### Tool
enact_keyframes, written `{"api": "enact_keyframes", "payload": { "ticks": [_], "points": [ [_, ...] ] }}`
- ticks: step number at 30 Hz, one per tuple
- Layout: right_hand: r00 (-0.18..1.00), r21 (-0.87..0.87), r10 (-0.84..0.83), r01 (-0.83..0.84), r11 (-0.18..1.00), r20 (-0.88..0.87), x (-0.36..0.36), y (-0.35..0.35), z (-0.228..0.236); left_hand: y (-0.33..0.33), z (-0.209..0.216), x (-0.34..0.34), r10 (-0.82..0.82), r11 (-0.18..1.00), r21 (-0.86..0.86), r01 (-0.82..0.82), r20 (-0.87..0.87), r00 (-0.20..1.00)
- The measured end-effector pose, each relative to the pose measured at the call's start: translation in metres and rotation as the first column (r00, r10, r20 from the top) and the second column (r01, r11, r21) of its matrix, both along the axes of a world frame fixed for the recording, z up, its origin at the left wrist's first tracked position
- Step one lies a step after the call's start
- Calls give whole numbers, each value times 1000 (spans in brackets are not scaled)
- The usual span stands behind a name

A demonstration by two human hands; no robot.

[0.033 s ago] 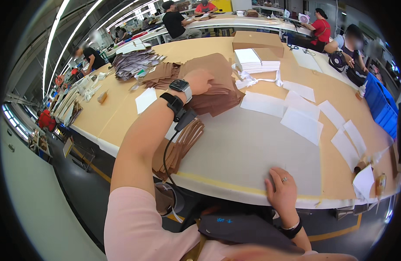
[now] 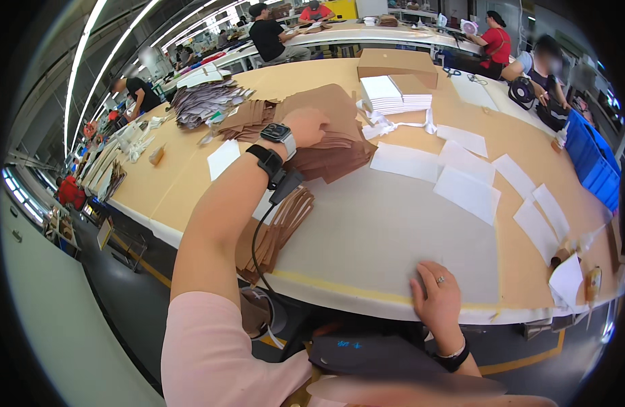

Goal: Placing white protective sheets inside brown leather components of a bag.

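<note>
My left hand (image 2: 307, 127) reaches across a loose pile of flat brown cut pieces (image 2: 326, 100). Its fingers are bent down and closed against the pile, and their tips are largely hidden, so what they grip is not visible. On the near edge of a grey mat (image 2: 387, 227) rests my right hand (image 2: 438, 293). This hand holds nothing, with its fingers loosely stretched over the surface. Below my left forearm, a fanned stack of brown strips (image 2: 285, 227) lies at the mat's left side.
White sheets (image 2: 468, 193) lie spread to the right. Behind them are a white stack (image 2: 394, 95) and a cardboard box (image 2: 397, 64). Grey-white layered pieces (image 2: 207, 102) sit far left. A blue crate (image 2: 594, 163) stands at the right edge. Several people work around the room.
</note>
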State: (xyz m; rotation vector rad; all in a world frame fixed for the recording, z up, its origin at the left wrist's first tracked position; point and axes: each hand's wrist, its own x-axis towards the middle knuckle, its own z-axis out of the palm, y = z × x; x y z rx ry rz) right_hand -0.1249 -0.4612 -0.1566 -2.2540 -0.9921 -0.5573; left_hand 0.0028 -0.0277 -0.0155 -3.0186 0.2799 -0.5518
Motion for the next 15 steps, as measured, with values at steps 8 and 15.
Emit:
{"api": "enact_keyframes", "payload": {
  "ticks": [8, 15],
  "points": [
    [1000, 11, 6, -6, 1000, 20, 2, -6, 1, 13, 13, 14, 94, 982, -151, -109, -102, 990],
    [1000, 7, 3, -3, 1000, -14, -2, -9, -2, -51, 6, -23, 70, 995, 40, -88, 330, 941]
  ]
}}
